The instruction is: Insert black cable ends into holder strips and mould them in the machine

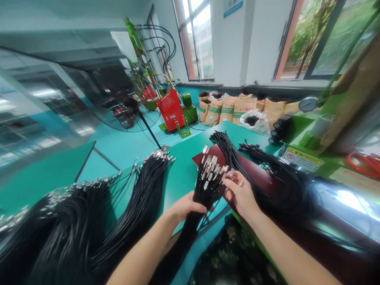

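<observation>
Head view: left hand (188, 206) wrapped round a thick black cable bundle (203, 194), thumb across the front, fingers mostly hidden behind. Bundle sits front and centre, tilted, metal ends (211, 168) fanned out at the top at uneven heights; lower part runs down toward the bottom edge between the forearms. Right hand (240, 194) at the bundle's right side, thumb and fingers bent in a pinch on a few of those metal ends; can't tell how many, or whether they're split from the rest.

Left of the hands, a loose cable bunch (142, 194) lies on the green table (179, 170), tips pointing away. Further left, a bigger cable heap (74, 221), tips along its top edge, blurred. Right of the hands, a dark red sheet (261, 174) with a black cable bunch (228, 148) lying across it; another cable bunch (274, 160) just right of that.

Right side: green machine (308, 136) with a round gauge (308, 104) and a warning label (302, 158), print unreadable. Dark patterned cloth (231, 253) at bottom, below the right hand.

Back: floor fan (127, 114), red machine box (171, 113), row of brown sacks (227, 110) along the wall under the windows (196, 43), white sack (255, 120) in front of them.
</observation>
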{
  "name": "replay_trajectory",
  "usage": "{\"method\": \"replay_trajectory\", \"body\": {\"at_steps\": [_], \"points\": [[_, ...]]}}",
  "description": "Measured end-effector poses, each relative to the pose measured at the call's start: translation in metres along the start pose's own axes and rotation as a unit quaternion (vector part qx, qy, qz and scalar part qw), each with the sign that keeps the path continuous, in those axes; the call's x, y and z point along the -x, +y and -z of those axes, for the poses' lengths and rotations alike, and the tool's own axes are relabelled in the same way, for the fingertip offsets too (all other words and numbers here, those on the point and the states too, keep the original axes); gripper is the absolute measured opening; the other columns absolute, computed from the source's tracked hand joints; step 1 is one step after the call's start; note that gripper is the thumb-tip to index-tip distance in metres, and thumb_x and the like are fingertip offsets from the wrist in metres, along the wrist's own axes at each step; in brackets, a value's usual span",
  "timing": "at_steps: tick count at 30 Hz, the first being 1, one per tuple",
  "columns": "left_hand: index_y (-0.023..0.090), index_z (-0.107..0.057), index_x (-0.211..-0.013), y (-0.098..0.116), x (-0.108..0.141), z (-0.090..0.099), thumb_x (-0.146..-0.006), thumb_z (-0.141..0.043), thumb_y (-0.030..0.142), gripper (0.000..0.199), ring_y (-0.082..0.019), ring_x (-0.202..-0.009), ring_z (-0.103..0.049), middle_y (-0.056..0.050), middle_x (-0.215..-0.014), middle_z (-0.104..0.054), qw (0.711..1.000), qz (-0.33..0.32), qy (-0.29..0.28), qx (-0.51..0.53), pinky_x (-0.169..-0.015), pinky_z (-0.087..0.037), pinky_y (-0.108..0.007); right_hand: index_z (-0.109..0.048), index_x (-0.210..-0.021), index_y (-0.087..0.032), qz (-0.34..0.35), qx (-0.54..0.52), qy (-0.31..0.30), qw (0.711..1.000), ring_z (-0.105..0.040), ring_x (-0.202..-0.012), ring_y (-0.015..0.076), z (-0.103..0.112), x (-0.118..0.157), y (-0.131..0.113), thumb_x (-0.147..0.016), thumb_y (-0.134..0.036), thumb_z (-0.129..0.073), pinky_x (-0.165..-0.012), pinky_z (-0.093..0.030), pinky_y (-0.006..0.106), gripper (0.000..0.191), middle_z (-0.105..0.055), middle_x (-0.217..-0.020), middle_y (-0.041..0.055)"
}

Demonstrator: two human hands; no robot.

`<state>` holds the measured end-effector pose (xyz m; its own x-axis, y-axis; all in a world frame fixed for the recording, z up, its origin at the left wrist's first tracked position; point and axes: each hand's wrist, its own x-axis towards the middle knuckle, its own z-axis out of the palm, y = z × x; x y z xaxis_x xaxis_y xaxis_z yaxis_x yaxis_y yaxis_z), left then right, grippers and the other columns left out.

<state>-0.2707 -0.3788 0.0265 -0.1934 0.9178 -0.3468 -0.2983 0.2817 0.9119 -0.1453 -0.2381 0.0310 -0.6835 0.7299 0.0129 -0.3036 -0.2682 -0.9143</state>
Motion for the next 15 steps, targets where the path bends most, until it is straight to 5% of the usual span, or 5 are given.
{"method": "replay_trajectory", "body": {"at_steps": [5, 9, 15], "points": [[0.008, -0.064, -0.076, -0.002, -0.005, 0.013, -0.053, -0.069, 0.015, 0.024, -0.014, -0.058, -0.057, -0.007, -0.067, -0.064, 0.999, -0.015, 0.032, 0.014, -0.051, -0.042, -0.023, -0.057, -0.083, -0.02, 0.002, -0.009, 0.012, 1.0, -0.038, -0.033, 0.0042, -0.001, 0.005, -0.005, -0.071, -0.025, -0.06, -0.037, -0.029, 0.02, 0.013, -0.043, -0.053, -0.0092], [0.009, -0.063, -0.08, -0.002, -0.002, 0.019, -0.052, -0.071, 0.014, 0.03, -0.019, -0.069, -0.06, -0.007, -0.074, -0.063, 0.997, -0.021, 0.057, 0.043, -0.053, -0.044, -0.024, -0.051, -0.069, -0.019, -0.028, -0.056, 0.058, 0.996, -0.051, -0.05, 0.009, -0.003, 0.005, -0.006, -0.07, -0.028, -0.062, -0.05, -0.041, 0.022, 0.014, -0.054, -0.059, -0.0042], [0.009, -0.062, -0.081, -0.003, 0.0, 0.012, -0.051, -0.071, 0.013, 0.032, -0.018, -0.068, -0.059, -0.008, -0.075, -0.064, 0.998, -0.009, 0.04, 0.039, -0.053, -0.044, -0.024, -0.053, -0.07, -0.019, -0.118, -0.102, -0.006, 0.988, -0.055, -0.056, 0.0131, -0.008, 0.006, -0.008, -0.066, -0.03, -0.068, -0.053, -0.043, 0.024, 0.019, -0.056, -0.057, -0.0019]]}}
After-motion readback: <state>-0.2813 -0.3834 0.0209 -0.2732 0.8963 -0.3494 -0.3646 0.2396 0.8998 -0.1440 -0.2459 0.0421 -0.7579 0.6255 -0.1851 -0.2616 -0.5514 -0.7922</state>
